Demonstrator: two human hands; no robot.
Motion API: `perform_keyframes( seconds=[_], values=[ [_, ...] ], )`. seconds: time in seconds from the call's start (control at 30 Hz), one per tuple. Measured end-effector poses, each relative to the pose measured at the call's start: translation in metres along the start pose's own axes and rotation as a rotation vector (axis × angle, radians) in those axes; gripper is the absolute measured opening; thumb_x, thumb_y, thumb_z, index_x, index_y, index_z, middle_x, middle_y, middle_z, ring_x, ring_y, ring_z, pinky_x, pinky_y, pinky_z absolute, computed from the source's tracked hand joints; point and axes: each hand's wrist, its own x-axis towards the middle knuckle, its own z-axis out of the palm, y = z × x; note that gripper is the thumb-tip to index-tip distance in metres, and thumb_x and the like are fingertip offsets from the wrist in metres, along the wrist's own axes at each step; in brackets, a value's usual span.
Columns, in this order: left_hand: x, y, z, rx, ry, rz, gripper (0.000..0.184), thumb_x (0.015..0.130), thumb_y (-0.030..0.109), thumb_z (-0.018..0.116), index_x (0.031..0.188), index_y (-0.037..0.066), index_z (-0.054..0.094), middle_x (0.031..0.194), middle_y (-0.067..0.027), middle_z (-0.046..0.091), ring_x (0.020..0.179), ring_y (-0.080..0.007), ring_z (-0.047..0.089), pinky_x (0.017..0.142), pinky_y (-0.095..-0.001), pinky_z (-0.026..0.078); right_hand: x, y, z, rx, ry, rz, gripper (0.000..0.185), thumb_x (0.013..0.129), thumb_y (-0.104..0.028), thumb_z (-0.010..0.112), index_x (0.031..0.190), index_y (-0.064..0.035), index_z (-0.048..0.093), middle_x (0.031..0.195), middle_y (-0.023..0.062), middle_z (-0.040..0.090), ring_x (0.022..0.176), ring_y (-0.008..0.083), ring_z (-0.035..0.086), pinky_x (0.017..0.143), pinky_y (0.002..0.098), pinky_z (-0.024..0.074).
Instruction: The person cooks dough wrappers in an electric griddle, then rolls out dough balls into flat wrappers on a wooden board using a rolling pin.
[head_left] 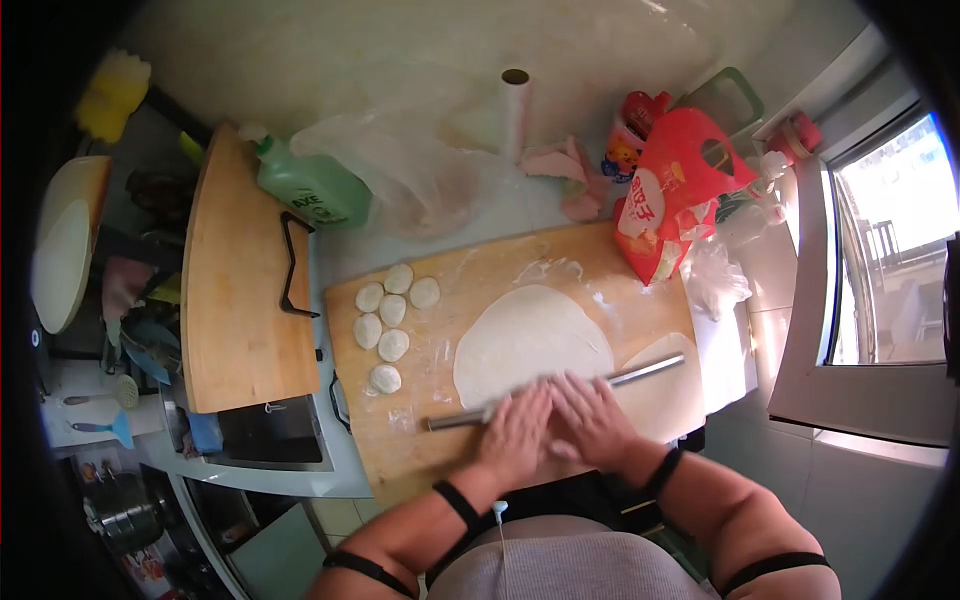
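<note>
Rolling pin [650, 370] at near edge of dough sheet [530, 340].
Left hand [516, 428], right hand [594, 420] flat on pin, fingers extended, side by side.

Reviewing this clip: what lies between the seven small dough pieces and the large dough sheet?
In the head view, only board separates the dough pieces from the sheet; nothing else lies in that stretch.

Off-white dough sheet [530, 340], silver-grey rolling pin [647, 370], tan board [428, 350], red bag [685, 150], green bottle [312, 188], black armbands [457, 504], ribbed grey shirt [570, 565]
</note>
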Motion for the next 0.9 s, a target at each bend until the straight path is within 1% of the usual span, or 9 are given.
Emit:
perform_keyframes(
  seconds=[0.03,0.13,0.27,0.3,0.4,0.63,0.73,0.83,0.9],
  values=[
    [0.022,-0.023,0.007,0.195,0.162,0.041,0.062,0.088,0.034,0.048,0.139,-0.001,0.040,0.151,-0.0161,0.031,0.141,-0.0278,0.028,0.113,-0.0494,0.018,0.023,0.020,0.009,-0.081,0.122,-0.054,0.083,0.086,-0.062,0.043,0.143,-0.0028,0.033,0.150,0.0140,0.034,0.139,0.0316,0.030,0.110,0.0570,0.0216],
    [0.101,-0.070,-0.046,0.041,0.121,-0.306,0.067,0.092,0.034,0.050,0.145,0.000,0.027,0.153,-0.0159,0.025,0.143,-0.0292,0.020,0.115,-0.0509,0.014,0.106,0.059,-0.024,-0.222,-0.014,0.080,0.071,0.092,-0.055,0.036,0.142,-0.0045,0.038,0.151,0.0144,0.031,0.141,0.0297,0.025,0.112,0.0520,0.0217],
    [0.085,-0.080,-0.060,0.011,-0.080,-0.245,0.069,0.093,0.039,0.049,0.147,0.004,0.025,0.155,-0.0104,0.023,0.144,-0.0232,0.016,0.116,-0.0489,0.011,0.108,0.075,-0.038,-0.086,0.007,-0.090,0.056,0.090,-0.035,0.052,0.138,-0.0053,0.043,0.141,0.0136,0.044,0.131,0.0286,0.040,0.107,0.0456,0.0312],
    [0.079,-0.078,-0.058,0.044,-0.030,-0.194,0.068,0.093,0.041,0.050,0.147,0.006,0.026,0.155,-0.0089,0.023,0.144,-0.0237,0.017,0.116,-0.0494,0.011,0.102,0.077,-0.033,-0.099,0.073,-0.123,0.052,0.085,-0.020,0.058,0.134,-0.0076,0.047,0.132,0.0110,0.052,0.122,0.0274,0.049,0.101,0.0424,0.0376],
    [0.082,-0.070,-0.054,-0.020,-0.019,-0.231,0.069,0.092,0.041,0.051,0.146,0.004,0.027,0.154,-0.0102,0.023,0.144,-0.0240,0.018,0.116,-0.0498,0.009,0.093,0.077,-0.024,-0.169,0.063,-0.037,0.053,0.081,-0.013,0.057,0.133,-0.0107,0.049,0.124,0.0092,0.055,0.115,0.0252,0.052,0.095,0.0403,0.0419],
    [0.059,-0.013,-0.044,-0.199,0.239,0.011,0.062,0.092,0.030,0.056,0.141,0.000,0.034,0.147,-0.0196,0.033,0.138,-0.0310,0.030,0.113,-0.0505,0.022,0.059,0.074,-0.037,-0.235,-0.052,0.043,0.052,0.081,-0.010,0.057,0.132,-0.0110,0.050,0.112,0.0087,0.057,0.106,0.0278,0.054,0.090,0.0395,0.0459],
    [0.026,0.011,-0.032,-0.627,0.274,0.130,0.056,0.092,0.025,0.055,0.137,-0.002,0.037,0.143,-0.0236,0.037,0.132,-0.0361,0.038,0.110,-0.0450,0.030,0.036,0.072,-0.039,-0.196,-0.079,0.214,0.051,0.081,-0.011,0.057,0.132,-0.0082,0.050,0.110,0.0119,0.057,0.102,0.0311,0.055,0.087,0.0415,0.0480],
    [-0.007,0.012,-0.021,-0.813,0.153,-0.021,0.054,0.096,0.030,0.049,0.136,-0.003,0.038,0.137,-0.0263,0.042,0.125,-0.0365,0.047,0.104,-0.0381,0.039,0.010,0.063,-0.002,-0.241,-0.007,0.394,0.050,0.083,-0.016,0.057,0.131,-0.0032,0.048,0.106,0.0172,0.057,0.094,0.0343,0.057,0.080,0.0433,0.0501],
    [-0.024,-0.003,0.000,-1.176,-0.022,-0.386,0.054,0.100,0.037,0.041,0.138,-0.002,0.037,0.137,-0.0251,0.044,0.124,-0.0336,0.048,0.102,-0.0382,0.041,0.005,0.018,0.006,-0.206,0.066,0.382,0.051,0.082,-0.018,0.057,0.130,-0.0030,0.049,0.104,0.0150,0.058,0.098,0.0329,0.056,0.082,0.0434,0.0488]
  ],
)
